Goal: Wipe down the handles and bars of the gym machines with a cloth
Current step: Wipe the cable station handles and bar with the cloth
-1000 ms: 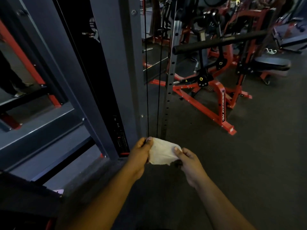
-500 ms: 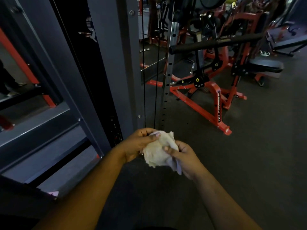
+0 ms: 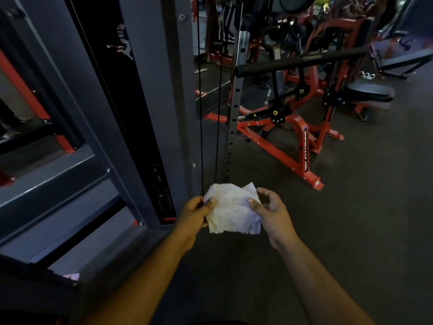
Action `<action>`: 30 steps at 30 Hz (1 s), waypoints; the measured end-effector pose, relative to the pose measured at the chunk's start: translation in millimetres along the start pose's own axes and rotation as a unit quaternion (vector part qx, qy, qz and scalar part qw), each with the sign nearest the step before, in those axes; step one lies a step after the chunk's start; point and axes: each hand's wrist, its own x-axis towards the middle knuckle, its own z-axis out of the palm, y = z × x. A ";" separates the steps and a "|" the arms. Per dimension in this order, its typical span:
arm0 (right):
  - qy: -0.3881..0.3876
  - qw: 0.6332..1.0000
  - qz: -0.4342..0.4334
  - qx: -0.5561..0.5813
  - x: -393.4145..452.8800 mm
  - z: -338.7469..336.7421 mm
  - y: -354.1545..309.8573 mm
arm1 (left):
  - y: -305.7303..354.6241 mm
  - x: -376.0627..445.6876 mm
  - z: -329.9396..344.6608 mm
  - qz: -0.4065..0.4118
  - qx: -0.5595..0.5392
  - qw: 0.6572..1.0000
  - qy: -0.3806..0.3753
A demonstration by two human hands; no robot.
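Both hands hold a crumpled white cloth (image 3: 232, 209) low in front of the body, above the dark floor (image 3: 351, 219). The left hand (image 3: 195, 213) pinches its left edge, thumb on top; the right hand (image 3: 271, 213) pinches the right edge — other fingers loosely curled. Just behind stand a grey machine frame (image 3: 150, 90) and two black cables (image 3: 200, 113); a padded black bar (image 3: 300, 62) juts out above a red machine (image 3: 302, 146).

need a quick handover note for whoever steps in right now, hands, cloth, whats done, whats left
Left hand: pinches the left edge of the cloth.
Right hand: thumb and fingers pinch its right edge.
The cloth is crumpled, held in the air between both hands, touching no machine.
Done: nothing visibly wiped.
Left: the black padded bar ahead to the right, and the red machine behind it.
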 end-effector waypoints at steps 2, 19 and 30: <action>0.012 0.999 -0.035 -0.021 0.7 -4.1 2.5 | 4.2 0.2 -7.6 0.047 0.036 0.998 0.016; 0.031 0.939 -0.216 -0.267 20.8 -50.1 -0.2 | 31.8 30.0 -5.6 0.293 0.436 0.851 -0.012; -0.083 0.862 -0.217 -0.450 39.5 -108.0 -11.5 | 72.0 18.6 61.5 0.282 0.290 0.913 -0.051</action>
